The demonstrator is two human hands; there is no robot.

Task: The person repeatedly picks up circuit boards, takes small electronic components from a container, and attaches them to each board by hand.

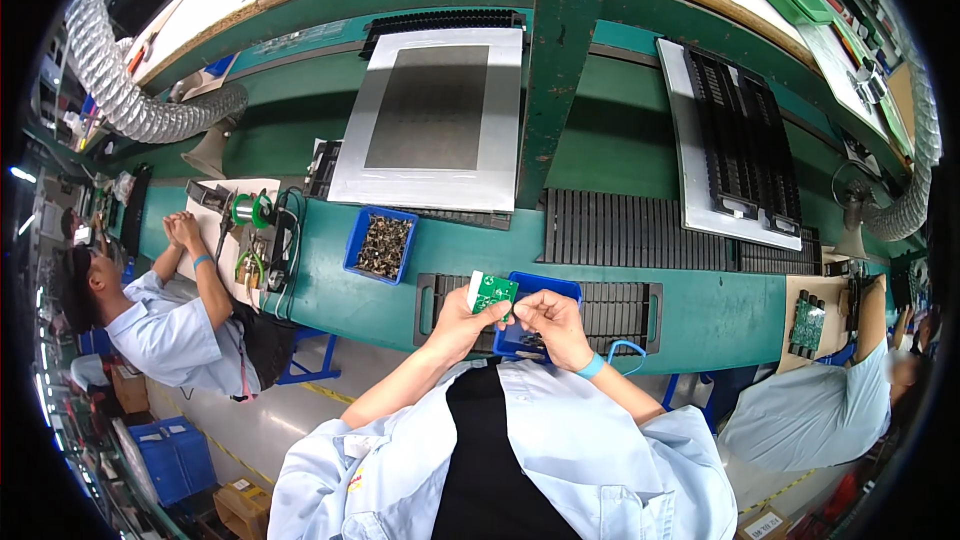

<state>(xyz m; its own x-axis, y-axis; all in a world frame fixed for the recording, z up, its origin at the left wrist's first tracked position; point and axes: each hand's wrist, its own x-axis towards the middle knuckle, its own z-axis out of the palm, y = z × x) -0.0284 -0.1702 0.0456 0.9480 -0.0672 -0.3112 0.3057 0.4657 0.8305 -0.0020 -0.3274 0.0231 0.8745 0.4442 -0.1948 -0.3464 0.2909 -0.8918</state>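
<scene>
My left hand (459,323) is closed on a small green circuit board (494,294) with a white strip along its left edge. The thumb presses on the board's lower part. Close by its right edge, my right hand (551,325) has thumb and fingertips pinched together; whatever they hold is too small to make out. A blue wristband (591,366) with a cord is on my right wrist. Beneath both hands lies a blue bin (545,285), mostly covered by them, resting on a black slotted rack (620,318).
A blue bin of small metallic parts (384,246) stands to the left. Behind are a white-framed panel (430,120), black slotted trays (620,230) and a green post (560,70). One co-worker (165,320) sits left near a solder spool (250,210), another (820,400) right.
</scene>
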